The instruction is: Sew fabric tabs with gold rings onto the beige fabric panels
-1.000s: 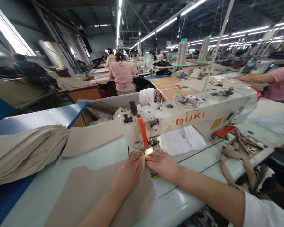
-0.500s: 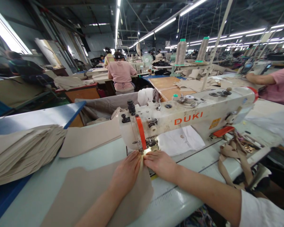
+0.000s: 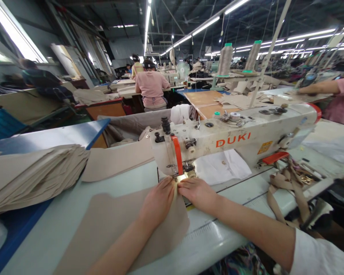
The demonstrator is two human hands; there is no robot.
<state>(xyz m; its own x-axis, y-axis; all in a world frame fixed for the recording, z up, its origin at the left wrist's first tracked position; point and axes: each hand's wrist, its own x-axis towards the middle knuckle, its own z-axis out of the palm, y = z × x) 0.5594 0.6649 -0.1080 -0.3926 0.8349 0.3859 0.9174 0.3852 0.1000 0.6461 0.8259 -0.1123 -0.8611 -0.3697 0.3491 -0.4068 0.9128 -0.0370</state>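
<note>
A beige fabric panel lies on the pale sewing table, its upper edge under the needle area of a white DUKI sewing machine. My left hand is on the panel just left of the presser foot, fingers close together and gripping the cloth along its edge. From the right, my right hand pinches the same edge, its fingertips almost meeting the left ones. The lit needle area sits just beyond both hands; the fingertips partly hide the seam. In front of the needle runs an orange guard.
Stacked beige panels lie at the left, with more cut pieces behind my left hand. White cloth sits under the machine arm. Beige straps hang at the right. Co-workers sit ahead, at left and at right.
The view has turned slightly left, so the scene shifts right and a little up. Both hands keep their hold on the panel by the needle. The right co-worker's arm has moved.
</note>
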